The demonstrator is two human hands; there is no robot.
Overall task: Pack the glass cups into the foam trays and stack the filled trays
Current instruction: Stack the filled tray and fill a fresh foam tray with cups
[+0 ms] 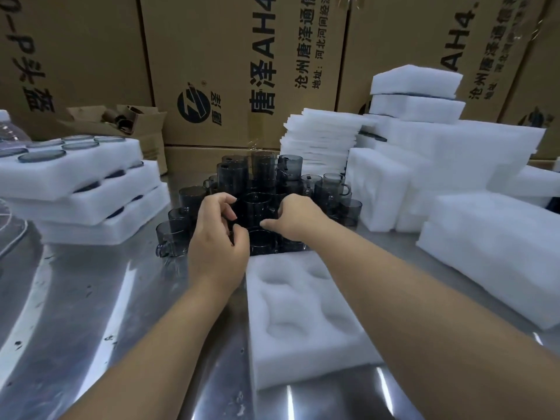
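Several smoky grey glass cups [260,177] stand crowded together on the metal table, some stacked two high. My left hand [218,241] hovers over the near left of the cluster, fingers loosely curled, nothing plainly in its grasp. To its right, my right hand [298,219] reaches in, thumb pointing left at a cup's rim. Its fingers curl down among the cups, and whether they hold one is hidden. An empty white foam tray [303,359] with several round pockets lies just in front of the cups, under my right forearm.
Three filled foam trays [91,189] are stacked at the left, cup rims showing in the top one. Piles of foam sheets [321,137] and foam blocks [454,165] stand at the right. Cardboard boxes [227,56] wall off the back. A plastic bottle [9,128] is at far left.
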